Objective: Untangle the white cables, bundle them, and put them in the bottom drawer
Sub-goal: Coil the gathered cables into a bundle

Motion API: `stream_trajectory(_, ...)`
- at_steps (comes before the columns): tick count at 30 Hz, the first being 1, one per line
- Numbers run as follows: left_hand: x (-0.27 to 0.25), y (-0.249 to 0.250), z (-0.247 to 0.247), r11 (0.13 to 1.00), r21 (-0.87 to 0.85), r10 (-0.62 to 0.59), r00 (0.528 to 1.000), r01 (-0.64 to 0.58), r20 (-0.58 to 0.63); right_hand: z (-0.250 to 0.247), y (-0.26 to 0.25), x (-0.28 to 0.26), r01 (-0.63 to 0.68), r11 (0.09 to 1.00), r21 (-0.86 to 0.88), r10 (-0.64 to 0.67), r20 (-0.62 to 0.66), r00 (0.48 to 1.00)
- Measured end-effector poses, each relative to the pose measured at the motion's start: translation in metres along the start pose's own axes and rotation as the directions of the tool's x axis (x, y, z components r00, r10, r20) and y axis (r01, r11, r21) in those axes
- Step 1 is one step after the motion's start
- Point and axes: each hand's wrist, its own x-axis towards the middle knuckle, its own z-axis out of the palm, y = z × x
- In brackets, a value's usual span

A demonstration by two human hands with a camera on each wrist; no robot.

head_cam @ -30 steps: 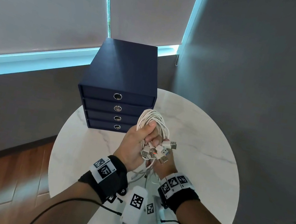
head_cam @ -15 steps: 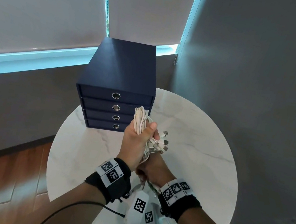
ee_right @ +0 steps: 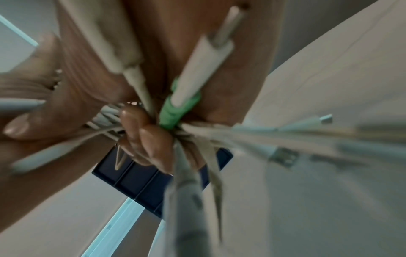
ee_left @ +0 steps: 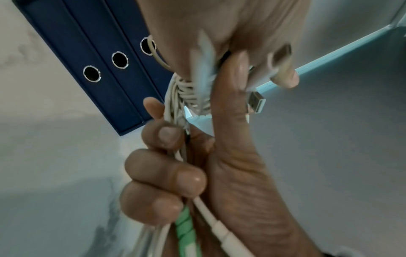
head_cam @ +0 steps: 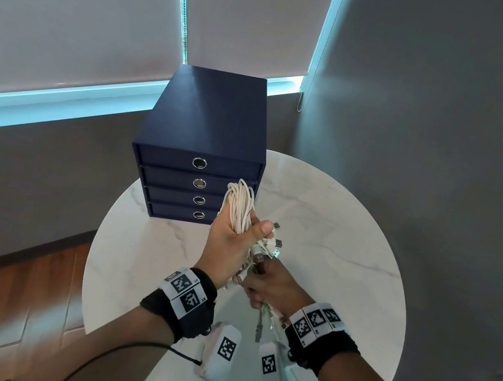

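My left hand [head_cam: 233,239] grips a coiled bundle of white cables [head_cam: 239,203] upright above the table, in front of the drawers. The loops stick out above the fist, and several USB plugs [head_cam: 274,244] fan out to its right. Just below, my right hand [head_cam: 270,286] holds the trailing cable ends, one wrapped in a green spiral sleeve [ee_right: 175,111]. In the left wrist view the cables [ee_left: 182,93] run through curled fingers, and one plug [ee_left: 257,102] pokes out. All the navy drawer unit's [head_cam: 204,124] drawers are closed, including the bottom drawer [head_cam: 175,211].
The drawer unit stands at the far left edge of a round white marble table [head_cam: 334,235]. A grey wall is close on the right, and window blinds hang behind. Wooden floor [head_cam: 15,302] lies to the left and below.
The cable loops have turned from a wide loop to a narrow, edge-on bundle in my left hand. The plugs have swung to its right side. My right hand has dropped lower, beneath the left.
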Motion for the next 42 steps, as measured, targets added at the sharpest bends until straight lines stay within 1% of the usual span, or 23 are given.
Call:
stream_trajectory(3,-0.001,-0.003,0.003,0.996,0.041,0.074,0.997,-0.073,-0.015,0.004,0.002,-0.001,0.038,0.997,0.073,-0.038,0.001,0.999)
stream_trajectory(5,-0.002,-0.004,0.004,0.991,0.082,0.111,0.994,-0.109,-0.015,0.005,0.004,0.002,0.043,0.989,0.14,-0.042,-0.011,0.999)
stream_trajectory(8,-0.002,-0.005,0.006,0.982,0.137,0.129,0.991,-0.132,0.025,0.006,0.007,0.005,0.016,0.964,0.265,-0.004,-0.047,0.999)
stream_trajectory(10,-0.002,-0.007,0.008,0.976,0.164,0.136,0.989,-0.143,0.052,0.008,0.005,0.007,0.006,0.951,0.311,0.021,-0.083,0.996)
stream_trajectory(12,-0.002,-0.008,0.008,0.971,0.177,0.149,0.987,-0.158,0.063,0.009,0.005,0.008,-0.007,0.942,0.337,0.039,-0.089,0.995)
stream_trajectory(16,-0.001,-0.011,0.006,0.962,0.21,0.161,0.984,-0.173,0.07,0.007,0.003,0.004,-0.04,0.943,0.332,0.072,-0.083,0.994)
stream_trajectory(20,-0.005,-0.023,0.0,0.959,0.26,0.103,0.993,-0.116,0.063,0.005,0.001,0.004,-0.111,0.956,0.272,0.127,-0.042,0.991)
stream_trajectory(22,-0.009,-0.026,0.001,0.946,0.309,0.087,0.994,-0.101,0.059,0.004,-0.001,0.003,-0.149,0.958,0.246,0.153,0.003,0.988)
stream_trajectory(25,-0.012,-0.027,-0.001,0.913,0.383,0.124,0.989,-0.143,0.074,0.001,-0.003,-0.001,-0.217,0.939,0.268,0.198,0.095,0.976)
stream_trajectory(27,-0.012,-0.028,-0.007,0.891,0.423,0.132,0.986,-0.163,0.102,-0.001,-0.003,-0.004,-0.266,0.916,0.301,0.239,0.123,0.963)
stream_trajectory(29,-0.01,-0.031,-0.014,0.869,0.456,0.141,0.98,-0.192,0.143,-0.001,-0.001,-0.005,-0.288,0.898,0.333,0.261,0.124,0.957)
stream_trajectory(31,-0.009,-0.033,-0.02,0.839,0.487,0.155,0.964,-0.243,0.214,-0.001,0.002,-0.005,-0.284,0.888,0.363,0.255,0.127,0.959)
stream_trajectory(33,-0.01,-0.031,-0.025,0.801,0.513,0.167,0.938,-0.309,0.304,-0.002,0.002,-0.005,-0.288,0.891,0.351,0.253,0.142,0.957)
stream_trajectory(34,-0.01,-0.03,-0.027,0.787,0.523,0.155,0.926,-0.327,0.345,-0.004,0.001,-0.005,-0.3,0.897,0.326,0.262,0.157,0.952)
stream_trajectory(35,-0.011,-0.029,-0.029,0.784,0.534,0.116,0.921,-0.315,0.372,-0.006,-0.002,-0.005,-0.32,0.901,0.294,0.279,0.173,0.944)
stream_trajectory(37,-0.011,-0.03,-0.033,0.788,0.571,-0.011,0.922,-0.231,0.388,-0.011,-0.007,-0.005,-0.368,0.896,0.25,0.326,0.195,0.925)
stream_trajectory(39,-0.013,-0.031,-0.037,0.758,0.631,-0.122,0.916,-0.163,0.383,-0.016,-0.013,-0.004,-0.425,0.882,0.201,0.39,0.191,0.901)
stream_trajectory(40,-0.014,-0.031,-0.038,0.733,0.66,-0.155,0.905,-0.163,0.396,-0.017,-0.016,-0.004,-0.452,0.876,0.169,0.422,0.186,0.887)
stream_trajectory(42,-0.017,-0.029,-0.04,0.679,0.701,-0.185,0.874,-0.216,0.449,-0.02,-0.02,-0.004,-0.491,0.865,0.105,0.467,0.188,0.864)
